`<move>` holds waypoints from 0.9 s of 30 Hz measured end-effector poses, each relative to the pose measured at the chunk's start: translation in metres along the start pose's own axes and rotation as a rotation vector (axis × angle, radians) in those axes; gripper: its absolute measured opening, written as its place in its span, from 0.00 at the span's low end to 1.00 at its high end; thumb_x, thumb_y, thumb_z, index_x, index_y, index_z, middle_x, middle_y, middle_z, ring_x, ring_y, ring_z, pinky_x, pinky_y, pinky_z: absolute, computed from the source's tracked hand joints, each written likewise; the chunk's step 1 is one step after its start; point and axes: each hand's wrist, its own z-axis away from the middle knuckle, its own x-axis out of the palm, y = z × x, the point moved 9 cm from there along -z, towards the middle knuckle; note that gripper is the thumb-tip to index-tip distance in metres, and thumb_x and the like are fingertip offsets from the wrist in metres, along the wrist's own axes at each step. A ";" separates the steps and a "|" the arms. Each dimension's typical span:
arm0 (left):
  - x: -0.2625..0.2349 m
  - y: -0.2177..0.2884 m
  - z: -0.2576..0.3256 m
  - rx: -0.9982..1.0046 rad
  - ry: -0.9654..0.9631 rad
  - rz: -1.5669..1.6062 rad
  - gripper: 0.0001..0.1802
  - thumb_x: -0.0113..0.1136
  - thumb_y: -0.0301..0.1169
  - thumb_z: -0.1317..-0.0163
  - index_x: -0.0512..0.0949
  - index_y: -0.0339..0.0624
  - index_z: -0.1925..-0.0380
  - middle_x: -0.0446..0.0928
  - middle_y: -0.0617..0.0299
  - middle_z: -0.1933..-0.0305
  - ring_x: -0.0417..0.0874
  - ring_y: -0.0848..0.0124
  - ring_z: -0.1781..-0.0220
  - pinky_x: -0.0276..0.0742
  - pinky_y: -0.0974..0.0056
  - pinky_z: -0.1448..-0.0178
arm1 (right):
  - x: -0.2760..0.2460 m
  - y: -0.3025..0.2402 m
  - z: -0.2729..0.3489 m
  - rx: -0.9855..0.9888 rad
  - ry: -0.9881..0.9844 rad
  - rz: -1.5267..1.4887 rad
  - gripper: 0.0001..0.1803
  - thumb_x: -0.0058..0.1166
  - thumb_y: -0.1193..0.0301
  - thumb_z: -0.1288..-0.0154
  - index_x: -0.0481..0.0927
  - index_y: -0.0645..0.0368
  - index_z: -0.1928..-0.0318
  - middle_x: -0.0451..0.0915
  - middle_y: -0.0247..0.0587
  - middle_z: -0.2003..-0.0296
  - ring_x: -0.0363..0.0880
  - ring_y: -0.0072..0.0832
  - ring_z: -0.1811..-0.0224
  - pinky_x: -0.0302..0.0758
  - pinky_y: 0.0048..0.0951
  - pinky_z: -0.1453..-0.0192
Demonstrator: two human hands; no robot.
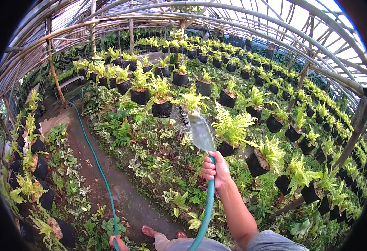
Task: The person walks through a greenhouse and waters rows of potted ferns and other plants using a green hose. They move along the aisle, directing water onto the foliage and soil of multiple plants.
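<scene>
My right hand [217, 169] is wrapped round the end of a green-blue garden hose [208, 205], held out in front of me. A fan of water [202, 131] sprays from its mouth toward a potted fern [192, 100] with yellow-green fronds. Just right of the spray stands a larger fern [230, 125] in a black pot. At the lower left, my left hand [118, 242] grips another stretch of the hose, its fingers partly cut off by the lower edge. Behind that hand, the hose runs along the path toward the far left.
Rows of ferns in black pots [161, 109] stand raised over leafy ground plants. More potted ferns [45, 196] line the left side. A brown dirt path [133, 196] runs between them, my feet on it. Wooden posts [352, 129] and bamboo poles [162, 16] frame the shelter.
</scene>
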 end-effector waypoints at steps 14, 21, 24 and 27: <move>0.004 -0.006 -0.007 -0.036 -0.033 -0.075 0.20 0.54 0.18 0.58 0.51 0.47 0.84 0.48 0.69 0.82 0.51 0.74 0.78 0.52 0.63 0.72 | -0.001 -0.004 -0.004 -0.015 0.013 0.001 0.17 0.40 0.59 0.33 0.61 0.50 0.78 0.57 0.21 0.89 0.53 0.14 0.93 0.53 0.18 0.92; 0.004 -0.018 -0.012 0.013 -0.032 0.021 0.20 0.53 0.16 0.57 0.51 0.47 0.84 0.49 0.69 0.81 0.51 0.74 0.77 0.53 0.64 0.71 | -0.002 -0.002 -0.004 -0.004 0.003 0.001 0.18 0.39 0.58 0.32 0.61 0.50 0.79 0.57 0.22 0.89 0.52 0.14 0.93 0.51 0.19 0.93; 0.004 -0.026 -0.015 -0.016 -0.055 0.033 0.20 0.52 0.16 0.57 0.50 0.48 0.84 0.48 0.69 0.80 0.50 0.74 0.77 0.51 0.64 0.70 | -0.002 0.000 -0.003 0.005 -0.008 -0.005 0.18 0.39 0.58 0.32 0.62 0.50 0.79 0.57 0.22 0.89 0.52 0.14 0.93 0.51 0.19 0.93; -0.001 -0.030 -0.024 0.012 0.022 -0.028 0.21 0.52 0.16 0.57 0.49 0.48 0.84 0.46 0.69 0.81 0.49 0.74 0.77 0.48 0.64 0.70 | -0.005 -0.004 -0.002 0.001 0.004 -0.035 0.18 0.40 0.58 0.33 0.62 0.50 0.79 0.57 0.22 0.89 0.52 0.14 0.93 0.51 0.19 0.93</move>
